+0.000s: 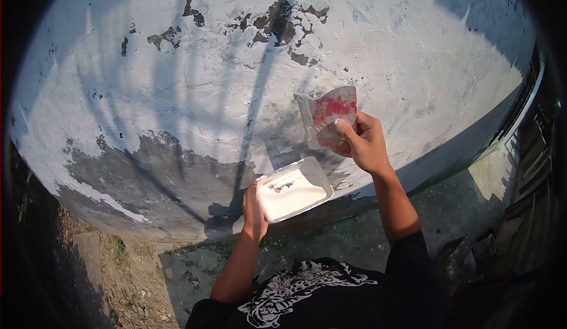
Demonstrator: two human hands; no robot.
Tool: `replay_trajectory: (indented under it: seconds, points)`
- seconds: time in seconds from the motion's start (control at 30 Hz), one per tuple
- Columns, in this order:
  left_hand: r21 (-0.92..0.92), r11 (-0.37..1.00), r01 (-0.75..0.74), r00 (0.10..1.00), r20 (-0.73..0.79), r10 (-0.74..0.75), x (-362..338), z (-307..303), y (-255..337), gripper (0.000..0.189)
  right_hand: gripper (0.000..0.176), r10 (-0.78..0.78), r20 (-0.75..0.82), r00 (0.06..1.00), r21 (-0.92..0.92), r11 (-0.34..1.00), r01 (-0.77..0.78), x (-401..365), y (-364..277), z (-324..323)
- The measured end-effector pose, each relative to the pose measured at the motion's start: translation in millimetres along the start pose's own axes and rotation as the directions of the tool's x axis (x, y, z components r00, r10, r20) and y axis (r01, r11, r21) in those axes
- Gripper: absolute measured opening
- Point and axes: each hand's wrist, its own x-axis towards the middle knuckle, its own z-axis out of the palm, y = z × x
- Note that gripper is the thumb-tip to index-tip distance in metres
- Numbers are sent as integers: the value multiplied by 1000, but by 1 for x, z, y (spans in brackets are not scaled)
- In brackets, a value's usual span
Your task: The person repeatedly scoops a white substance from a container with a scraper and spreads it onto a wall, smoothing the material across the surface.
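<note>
My left hand grips the left side of a whitish rectangular plastic tub. White putty lies in the tub, with a darker patch near its far side. In my right hand is a putty scraper, red and grey with smears over it, the thumb pressed on its near face. The scraper is held up and to the right of the tub, and overlaps the wall in this view. That wall is coated in rough white, with dark flaked spots high up.
A large bare grey patch spreads over the lower left of the wall. Shadows cross its surface. Concrete ground runs along the wall's foot, with dry soil at the left. Clear plastic and stacked slats lie at the right.
</note>
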Motion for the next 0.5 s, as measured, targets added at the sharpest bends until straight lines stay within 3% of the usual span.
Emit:
replay_trajectory:
  seconds: [0.03,0.07,0.1,0.13,0.2,0.23,0.27,0.37,0.4,0.47,0.5]
  points:
    - [-12,1000,13,1000,-21,-13,0,-8,-2,52,22,-440,-31,897,-366,840,400,5,4,0]
    - [-25,999,28,999,-43,-29,2,-13,-2,53,21,-774,100,625,-662,417,623,9,7,1]
    - [-81,994,77,993,-84,-84,1,-14,3,54,29,-818,89,569,-737,330,589,6,4,13]
    - [-74,994,78,993,-85,-84,2,-20,4,54,29,-819,81,568,-736,335,588,10,9,17]
    - [-126,992,26,989,-140,-44,0,-35,3,54,36,-880,246,406,-944,-122,307,22,34,19]
    - [-114,993,0,990,-142,-16,-5,-38,8,54,32,-843,225,489,-954,-88,287,30,56,17]
    - [-106,994,6,990,-141,-21,-5,-44,9,54,32,-828,302,473,-948,-208,242,40,82,14]
    - [-85,994,-71,984,-169,56,-13,-57,8,53,32,-747,419,516,-898,-258,355,27,129,22]
    - [-75,994,-83,977,-205,66,-15,-56,10,54,33,-740,426,520,-880,-205,429,20,132,25]
    - [-60,994,-96,968,-237,79,-17,-55,14,54,35,-754,319,575,-901,-52,432,13,110,25]
    - [-81,993,-83,970,-235,62,-20,-55,14,55,33,-820,277,501,-921,-77,382,12,91,24]
